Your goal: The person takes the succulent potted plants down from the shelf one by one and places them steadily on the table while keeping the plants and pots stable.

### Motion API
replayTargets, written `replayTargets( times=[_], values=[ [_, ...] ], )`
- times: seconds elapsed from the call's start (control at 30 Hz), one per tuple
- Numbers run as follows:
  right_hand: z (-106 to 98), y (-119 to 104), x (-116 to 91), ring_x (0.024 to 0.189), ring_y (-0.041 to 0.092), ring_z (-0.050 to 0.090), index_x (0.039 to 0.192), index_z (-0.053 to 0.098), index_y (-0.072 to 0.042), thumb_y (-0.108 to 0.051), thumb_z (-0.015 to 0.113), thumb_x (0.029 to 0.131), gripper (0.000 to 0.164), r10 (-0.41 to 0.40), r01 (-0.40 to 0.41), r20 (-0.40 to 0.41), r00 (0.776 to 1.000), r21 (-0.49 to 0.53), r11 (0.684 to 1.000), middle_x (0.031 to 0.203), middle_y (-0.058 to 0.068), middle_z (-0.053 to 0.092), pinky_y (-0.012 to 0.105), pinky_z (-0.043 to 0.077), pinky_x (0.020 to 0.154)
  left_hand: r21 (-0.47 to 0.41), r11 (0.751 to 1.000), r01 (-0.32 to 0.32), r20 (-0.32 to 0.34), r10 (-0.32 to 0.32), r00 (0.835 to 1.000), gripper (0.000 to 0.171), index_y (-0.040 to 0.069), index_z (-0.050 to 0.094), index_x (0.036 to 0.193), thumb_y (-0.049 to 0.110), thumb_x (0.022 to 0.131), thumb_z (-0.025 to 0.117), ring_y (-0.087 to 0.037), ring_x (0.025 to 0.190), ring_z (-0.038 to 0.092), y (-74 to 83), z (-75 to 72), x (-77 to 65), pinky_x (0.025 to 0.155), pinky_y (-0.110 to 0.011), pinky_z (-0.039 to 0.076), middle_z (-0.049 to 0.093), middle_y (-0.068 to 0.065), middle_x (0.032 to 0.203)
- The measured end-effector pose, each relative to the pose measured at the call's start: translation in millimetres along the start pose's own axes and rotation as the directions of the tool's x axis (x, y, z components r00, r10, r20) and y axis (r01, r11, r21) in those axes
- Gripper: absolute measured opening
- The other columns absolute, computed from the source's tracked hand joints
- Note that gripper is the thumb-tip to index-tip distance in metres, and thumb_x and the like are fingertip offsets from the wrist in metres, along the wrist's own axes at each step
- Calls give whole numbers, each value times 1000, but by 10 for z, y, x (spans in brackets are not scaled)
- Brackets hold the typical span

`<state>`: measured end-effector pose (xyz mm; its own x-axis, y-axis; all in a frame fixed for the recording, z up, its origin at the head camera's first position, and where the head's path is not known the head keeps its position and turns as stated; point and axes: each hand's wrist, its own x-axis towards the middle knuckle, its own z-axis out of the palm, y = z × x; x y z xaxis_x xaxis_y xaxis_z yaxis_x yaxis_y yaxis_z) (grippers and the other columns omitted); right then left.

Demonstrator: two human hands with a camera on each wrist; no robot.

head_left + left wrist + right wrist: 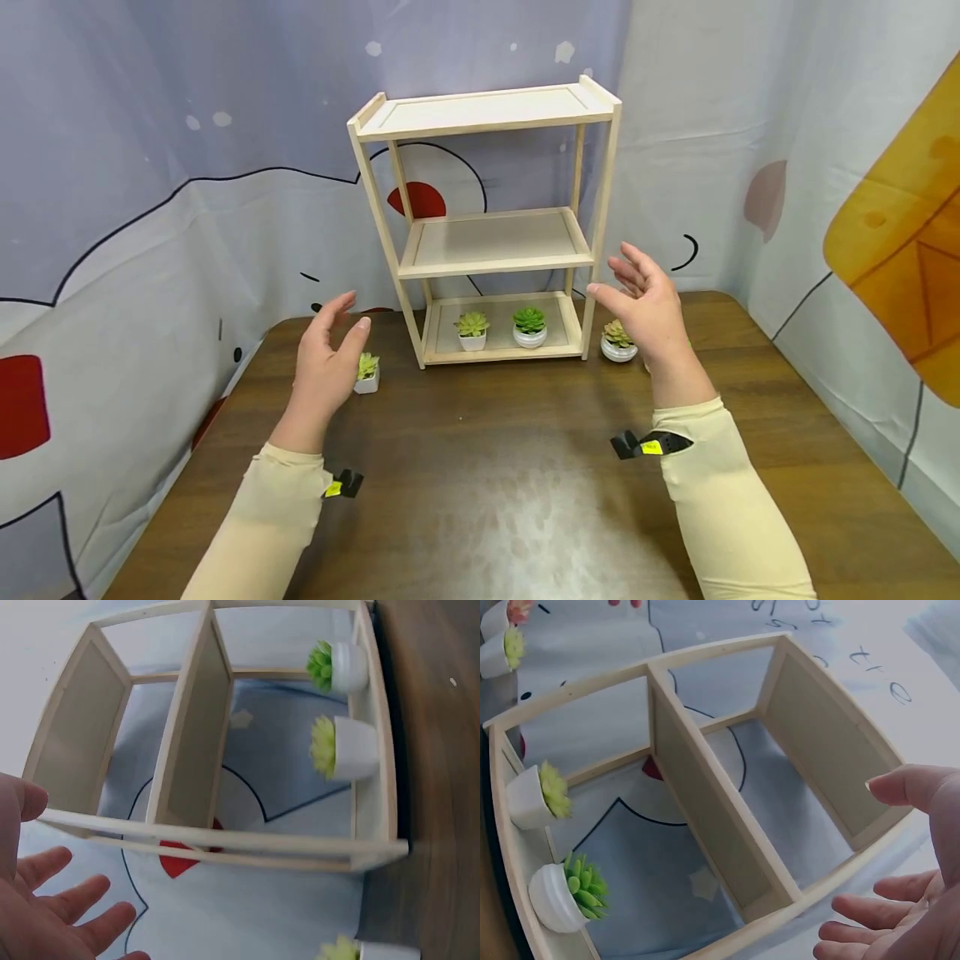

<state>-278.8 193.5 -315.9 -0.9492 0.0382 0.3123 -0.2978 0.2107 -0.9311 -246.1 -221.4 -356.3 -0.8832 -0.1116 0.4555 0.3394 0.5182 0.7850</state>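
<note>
A pale wooden three-tier shelf (495, 265) stands upright at the back of the table. On its bottom tier sit a light green succulent in a square white pot (472, 340) and a darker green succulent in a round white pot (530, 336). My left hand (324, 362) is raised left of the shelf, fingers relaxed and holding nothing, in front of another potted succulent (367, 382). To the right of the shelf, my right hand (647, 312) hovers with thumb and fingers apart, also holding nothing. Close by it is a yellowish succulent in a round white pot (618, 348).
The brown wooden table (480, 467) spreads in front of the shelf. A patterned curtain (247, 242) hangs behind and along the sides. In the right wrist view, a reddish succulent (519, 610) shows at the upper left corner. Part of another pot hides behind the right wrist.
</note>
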Motion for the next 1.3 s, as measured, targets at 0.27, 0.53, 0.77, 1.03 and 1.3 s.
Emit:
replayTargets(
  times=[0.27,0.53,0.77,1.03,1.3],
  values=[
    [54,144,26,134,28,57,149,52,-5,-25,73,95,62,3,1,55,998,-69,998,146,17,59,27,46,107,-186,979,89,40,-83,996,55,22,42,157,35,106,55,-26,148,42,68,264,156,121,-51,37,46,-6,158],
    [346,459,149,144,39,48,157,41,-5,-33,70,96,73,49,-4,221,974,-200,980,156,20,50,52,39,120,-291,940,181,44,-175,983,60,23,31,162,35,107,52,-31,149,38,56,572,338,121,-51,36,33,-10,165],
    [621,651,286,154,41,31,164,23,-5,-44,75,90,98,115,-15,265,957,-352,936,167,20,33,55,34,123,-300,920,251,65,-243,968,67,29,20,165,43,106,49,-30,155,28,-3,666,406,125,-50,31,23,-7,170],
    [830,894,443,153,41,32,163,25,-4,-43,79,86,101,157,-57,221,963,-404,913,167,19,32,57,34,121,-325,900,292,71,-284,956,72,28,21,165,43,104,54,-31,154,30,-43,738,462,124,-49,31,24,-9,170],
    [960,1151,558,149,40,40,158,37,-3,-38,81,84,92,130,-72,136,982,-368,927,161,21,41,55,38,119,-356,888,291,86,-279,956,72,21,21,166,38,105,54,-33,153,30,-75,762,473,125,-49,30,26,-14,169]
  ],
)
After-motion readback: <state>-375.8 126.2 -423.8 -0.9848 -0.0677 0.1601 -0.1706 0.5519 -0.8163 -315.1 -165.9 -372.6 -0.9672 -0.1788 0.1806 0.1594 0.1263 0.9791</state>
